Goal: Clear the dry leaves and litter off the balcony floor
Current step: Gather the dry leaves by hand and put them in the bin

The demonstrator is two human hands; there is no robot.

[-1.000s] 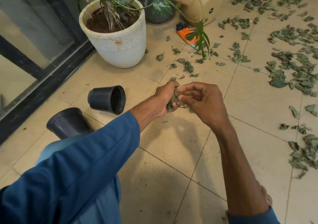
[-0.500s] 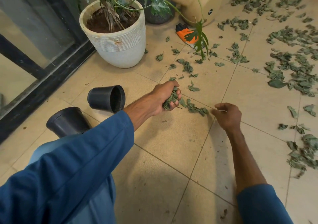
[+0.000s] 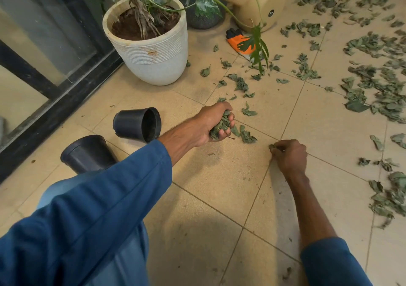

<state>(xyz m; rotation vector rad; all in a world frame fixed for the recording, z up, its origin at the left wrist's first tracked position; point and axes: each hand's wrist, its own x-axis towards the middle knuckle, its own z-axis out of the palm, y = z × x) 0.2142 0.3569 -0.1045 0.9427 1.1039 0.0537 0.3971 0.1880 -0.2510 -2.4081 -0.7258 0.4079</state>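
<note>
The left hand (image 3: 214,121) gripped a fistful of dry leaves (image 3: 220,125), its fingers curled round them, low over the tiled balcony floor (image 3: 219,186). The right hand (image 3: 290,157) sat on the tiles, its fingertips pinching a small leaf scrap (image 3: 272,146). A few loose leaves (image 3: 247,135) lay between the two hands. Scattered leaves (image 3: 373,88) covered the floor toward its right edge. Near the left edge a black nursery pot (image 3: 137,124) lay on its side, with a white ribbed planter (image 3: 153,50) beyond it.

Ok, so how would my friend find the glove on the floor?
Start at the big white plant pot. Right of it stands a beige watering can; the glove lies just in front of it. It's the only bright orange thing among green leaves.
</note>
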